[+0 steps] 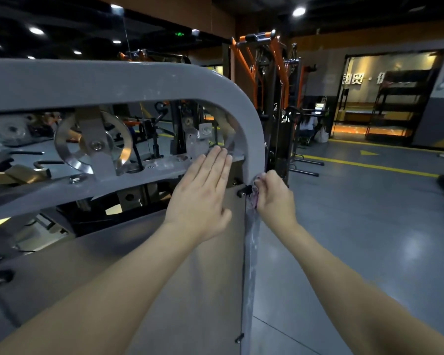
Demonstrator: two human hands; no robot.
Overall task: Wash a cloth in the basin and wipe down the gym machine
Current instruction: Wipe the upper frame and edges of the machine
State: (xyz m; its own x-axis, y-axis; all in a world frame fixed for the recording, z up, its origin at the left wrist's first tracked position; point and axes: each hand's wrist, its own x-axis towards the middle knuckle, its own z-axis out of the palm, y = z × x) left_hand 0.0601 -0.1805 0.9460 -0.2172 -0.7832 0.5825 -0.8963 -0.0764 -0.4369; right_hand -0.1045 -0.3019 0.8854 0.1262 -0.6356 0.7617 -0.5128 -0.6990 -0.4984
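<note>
cloth point(254, 193) on frame point(251, 139), right of pulley point(94, 143).

1. 2 bare forearms show, one entering from the lower left of the frame and one from the lower right.
2. No sleeve, cuff or glove covers either arm as far as the frame edge.
3. The left hand point(199, 198), at centre frame, wears no ring, watch or band on its visible back.
4. The right hand point(273, 197), right of centre, has a bare wrist as well.
</note>
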